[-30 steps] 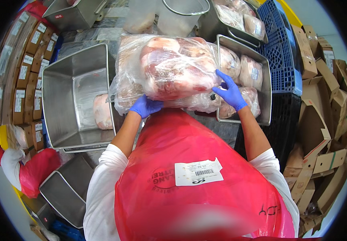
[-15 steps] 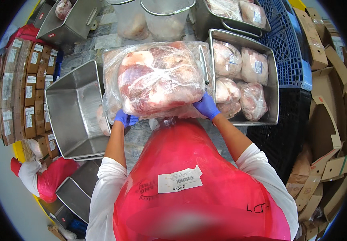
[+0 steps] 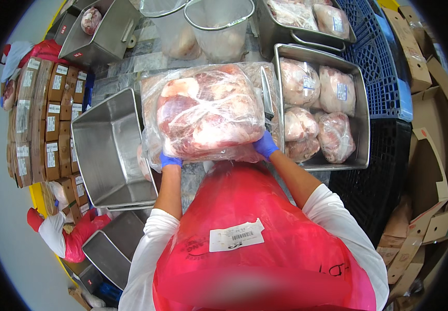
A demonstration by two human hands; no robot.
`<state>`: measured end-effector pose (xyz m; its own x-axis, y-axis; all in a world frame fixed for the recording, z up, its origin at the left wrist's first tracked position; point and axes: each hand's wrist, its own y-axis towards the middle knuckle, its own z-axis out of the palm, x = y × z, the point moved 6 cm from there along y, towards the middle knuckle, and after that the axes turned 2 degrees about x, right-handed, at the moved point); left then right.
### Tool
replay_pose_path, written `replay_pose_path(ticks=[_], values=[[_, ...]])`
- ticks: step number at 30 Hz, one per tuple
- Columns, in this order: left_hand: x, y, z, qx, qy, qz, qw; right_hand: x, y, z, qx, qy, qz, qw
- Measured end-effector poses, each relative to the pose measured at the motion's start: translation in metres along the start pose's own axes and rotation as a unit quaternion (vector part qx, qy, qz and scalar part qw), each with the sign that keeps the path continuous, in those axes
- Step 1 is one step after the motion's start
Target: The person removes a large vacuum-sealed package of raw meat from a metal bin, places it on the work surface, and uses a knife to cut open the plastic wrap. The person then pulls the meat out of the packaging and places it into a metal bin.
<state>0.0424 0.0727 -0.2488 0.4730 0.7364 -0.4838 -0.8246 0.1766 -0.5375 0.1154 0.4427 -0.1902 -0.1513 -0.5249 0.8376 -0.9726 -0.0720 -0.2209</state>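
A large plastic-wrapped block of red and white meat (image 3: 208, 109) lies over another wrapped layer in the centre. My left hand (image 3: 171, 158), in a blue glove, grips its lower left, fingers mostly under it. My right hand (image 3: 264, 146) holds the lower right corner. A long metal object (image 3: 267, 98), possibly a blade, lies at the package's right side. Beside it, a steel tub (image 3: 364, 135) holds several wrapped meat pieces (image 3: 338, 135). Another steel tub (image 3: 107, 150) on the left has a pale piece partly hidden by the package.
Clear buckets (image 3: 216, 31) and steel bins (image 3: 94, 49) stand ahead. Stacked cartons (image 3: 52, 119) line the left; blue and black pallets (image 3: 374, 52) and flattened cardboard (image 3: 426, 155) line the right. Co-workers in red aprons (image 3: 73, 233) are at left, near more tubs (image 3: 111, 254).
The package sits squarer and further left relative to the tubs than one second ago. My right hand has moved from its right side down to its lower corner.
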Motion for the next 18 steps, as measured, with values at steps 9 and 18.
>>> replay_pose_path(ticks=[9,18], values=[[-0.007,-0.016,0.064,-0.001,-0.036,-0.054,0.998,0.009,-0.014,-0.042,0.058,-0.184,0.068,0.979],[-0.085,-0.106,0.088,-0.082,0.006,-0.096,0.992,0.157,-0.062,-0.085,0.055,0.010,0.027,0.998]])
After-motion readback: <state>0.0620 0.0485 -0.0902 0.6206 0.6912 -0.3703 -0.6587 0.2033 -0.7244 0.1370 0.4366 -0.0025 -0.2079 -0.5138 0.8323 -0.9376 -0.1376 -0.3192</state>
